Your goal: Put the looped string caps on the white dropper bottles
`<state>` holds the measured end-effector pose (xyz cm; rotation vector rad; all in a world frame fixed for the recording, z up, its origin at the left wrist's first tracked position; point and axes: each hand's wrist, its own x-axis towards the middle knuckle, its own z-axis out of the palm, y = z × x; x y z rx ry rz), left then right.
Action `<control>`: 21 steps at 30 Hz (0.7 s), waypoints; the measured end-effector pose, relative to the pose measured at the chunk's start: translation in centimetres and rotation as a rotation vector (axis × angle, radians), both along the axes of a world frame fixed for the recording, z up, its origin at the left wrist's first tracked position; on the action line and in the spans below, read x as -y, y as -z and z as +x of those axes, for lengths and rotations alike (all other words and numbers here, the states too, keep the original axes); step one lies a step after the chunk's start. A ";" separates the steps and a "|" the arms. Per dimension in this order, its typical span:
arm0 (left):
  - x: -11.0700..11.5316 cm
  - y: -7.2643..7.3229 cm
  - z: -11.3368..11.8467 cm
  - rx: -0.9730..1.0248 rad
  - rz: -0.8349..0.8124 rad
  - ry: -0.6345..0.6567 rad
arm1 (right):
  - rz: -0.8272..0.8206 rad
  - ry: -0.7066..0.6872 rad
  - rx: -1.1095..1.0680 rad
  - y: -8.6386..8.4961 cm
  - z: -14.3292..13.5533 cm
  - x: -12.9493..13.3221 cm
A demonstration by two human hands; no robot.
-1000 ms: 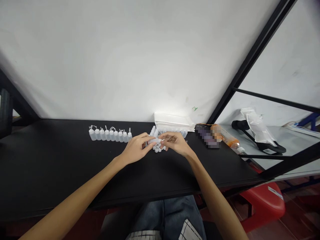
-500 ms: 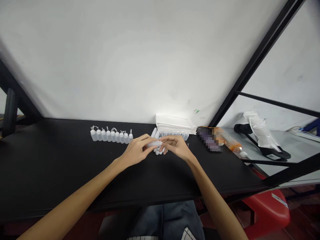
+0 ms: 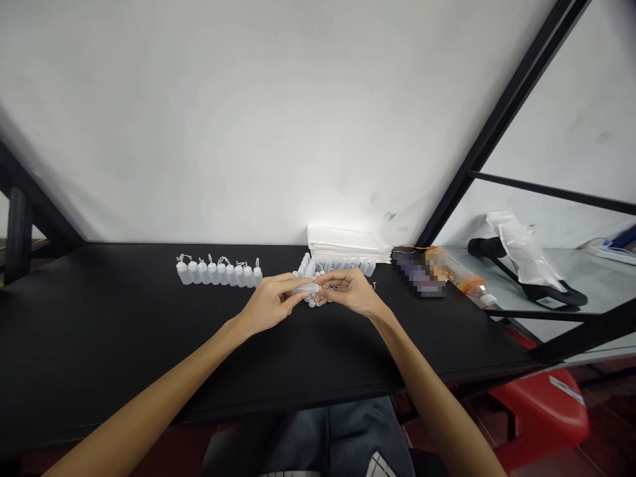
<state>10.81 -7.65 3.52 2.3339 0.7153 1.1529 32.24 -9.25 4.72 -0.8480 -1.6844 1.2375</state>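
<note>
Just below the centre of the frame, we had a small bottle [image 3: 304, 289] in our left hand [image 3: 265, 301], that grip closed about its body. Our right hand [image 3: 350, 291] met the far end, fingers bunched; what that grip pinched we could not tell. We judged the bottle light, squeezable and a little slippery, best taken gently mid-body. It lay tipped nearly flat, its long axis running left to right, the whiter end pointing right.

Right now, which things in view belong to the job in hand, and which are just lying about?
Seemingly in the job:
small bottle in the left hand, right hand at its end
row of white-capped bottles

Seemingly just lying about:
orange-labelled bottle
clear plastic packaging
red stool

Unclear: white stack
</note>
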 end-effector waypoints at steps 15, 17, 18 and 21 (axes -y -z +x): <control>0.1 0.6 0.1 0.011 0.504 -0.109 | -0.038 0.033 -0.128 -0.1 -0.6 0.3; 0.3 0.4 0.2 -0.005 0.542 -0.128 | -0.041 0.031 -0.156 -0.1 -0.5 0.3; 0.3 0.2 0.3 -0.011 0.555 -0.138 | -0.040 0.031 -0.166 -0.2 -0.5 0.3; 0.3 -0.7 0.9 -0.055 0.576 -0.196 | -0.021 0.040 -0.175 -0.8 0.0 0.1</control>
